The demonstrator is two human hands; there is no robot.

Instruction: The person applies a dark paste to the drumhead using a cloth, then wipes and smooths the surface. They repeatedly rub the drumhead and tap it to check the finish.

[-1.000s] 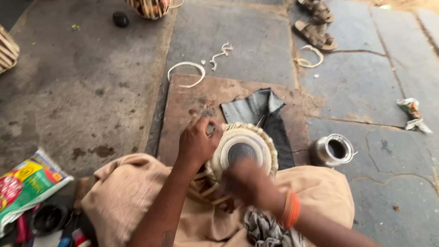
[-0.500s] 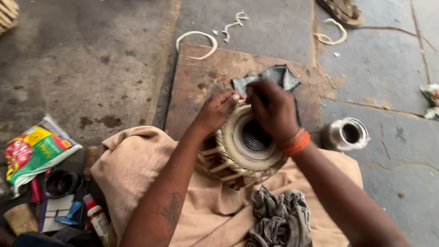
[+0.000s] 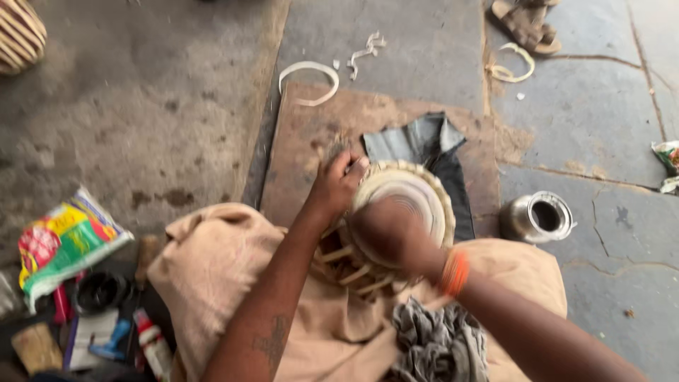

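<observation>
Grey stone floor [image 3: 410, 49], cracked and dusty. On it: brown flat board [image 3: 311, 141] with dark cloth [image 3: 417, 141]; steel pot [image 3: 537, 218]; white strip loop [image 3: 309, 71]; sandal [image 3: 527, 27]; bright printed packet [image 3: 64, 244]; striped basket [image 3: 20, 34] at far corner.

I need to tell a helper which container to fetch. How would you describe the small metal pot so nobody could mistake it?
Start at the tan cloth over the person's lap, where both hands work on a small drum. Look just right of the drum, on the grey stone floor. The metal pot stands there: the only shiny, silvery, round, open-mouthed thing nearby.
</observation>
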